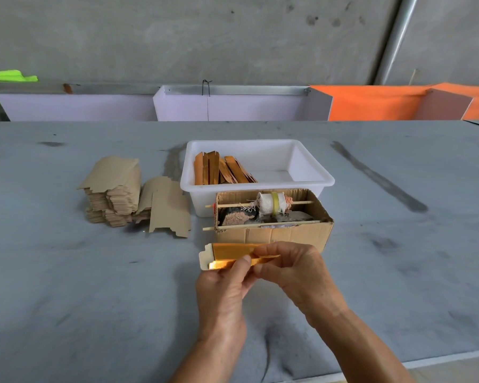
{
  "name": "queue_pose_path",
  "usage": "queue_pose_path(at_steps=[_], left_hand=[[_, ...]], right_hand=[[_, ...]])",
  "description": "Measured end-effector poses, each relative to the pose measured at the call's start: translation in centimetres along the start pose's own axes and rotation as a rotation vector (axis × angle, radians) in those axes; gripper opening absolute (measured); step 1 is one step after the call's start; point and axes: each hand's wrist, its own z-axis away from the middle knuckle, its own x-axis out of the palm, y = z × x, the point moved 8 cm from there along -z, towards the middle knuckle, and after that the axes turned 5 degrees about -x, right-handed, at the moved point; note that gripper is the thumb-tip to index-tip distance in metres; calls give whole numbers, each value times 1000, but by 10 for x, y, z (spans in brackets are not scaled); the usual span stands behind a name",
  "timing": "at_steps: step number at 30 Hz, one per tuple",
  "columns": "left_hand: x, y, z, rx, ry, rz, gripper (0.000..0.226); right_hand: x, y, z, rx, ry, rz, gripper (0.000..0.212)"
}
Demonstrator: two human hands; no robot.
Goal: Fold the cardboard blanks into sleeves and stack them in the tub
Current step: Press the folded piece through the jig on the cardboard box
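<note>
A shiny gold cardboard blank (227,255), partly folded into a flat sleeve, hangs above the table in both hands. My left hand (227,288) pinches its lower edge from beneath with the thumb on top. My right hand (293,269) grips its right end, fingers curled over it. A stack of flat brown blanks (114,194) lies at the left, with loose blanks (169,208) leaning beside it. The white tub (310,181) stands behind, holding several folded gold sleeves (219,170) at its left side.
An open cardboard box (274,233) with a wrapped roller on two wooden sticks (271,205) sits directly in front of the tub. White and orange panels (371,106) line the table's far edge. The near table edge (398,366) runs below my forearms.
</note>
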Motion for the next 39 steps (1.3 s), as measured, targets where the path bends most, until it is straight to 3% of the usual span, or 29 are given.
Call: queue_pose_path(at_steps=[3,7,13,18,21,26,31,35,39], left_hand=[[-1,-4,-1,-41,57,39,30],[-5,-14,-2,-141,133,55,8],[-10,-27,-3,-272,239,94,24],[-12,-27,-5,-310,299,117,41],[-13,-30,-7,-350,320,164,35],[-8,-33,-7,-424,299,205,21],[0,-27,-8,-412,249,204,26],[3,-23,-6,-394,210,201,28],[3,-21,-6,-380,212,174,30]], right_hand=[[1,-1,0,4,-18,17,19],[2,-3,1,-19,-40,53,22],[8,-2,5,-20,-66,153,25],[8,-8,12,-86,20,239,32],[9,-10,22,-141,104,239,41],[9,-1,37,-125,293,51,47],[9,7,41,-76,399,-120,45],[9,17,32,41,309,-394,44],[10,13,24,11,193,-472,34]])
